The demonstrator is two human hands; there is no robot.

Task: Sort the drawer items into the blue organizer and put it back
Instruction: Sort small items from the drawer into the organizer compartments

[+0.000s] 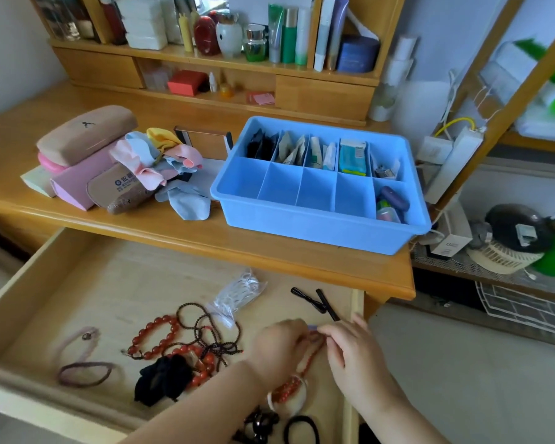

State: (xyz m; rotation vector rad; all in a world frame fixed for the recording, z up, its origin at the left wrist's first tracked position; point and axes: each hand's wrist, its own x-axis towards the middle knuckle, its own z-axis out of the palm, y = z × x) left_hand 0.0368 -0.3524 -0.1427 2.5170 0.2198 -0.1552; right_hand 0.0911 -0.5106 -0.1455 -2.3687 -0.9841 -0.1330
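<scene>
A: What is seen in the largest container?

B: The open wooden drawer [77,283] is pulled out near the viewer. On its floor are scattered a red bead bracelet [156,336], dark bead strings [205,328], a black scrunchie [162,378], pale hair ties [84,373] at the left, a clear bag [239,291] and black clips [321,302] towards the far right.

A: And the blue organizer [314,219]?

B: It is set on the desk [173,225], beyond the drawer, right of a heap of cloths [161,161] and cases [84,136]. The far row is filled with dark packets, sachets, tubes and a teal box; in the near row only the rightmost cell is occupied, by a purple case [394,198] and small items. Four near cells are bare.

A: The hands?

B: Both are held over the drawer's right end. The left hand [277,346] is curled around a red bead string [305,363], and the right hand [353,347] is pinching a small purple piece [313,328] at its top.
</scene>
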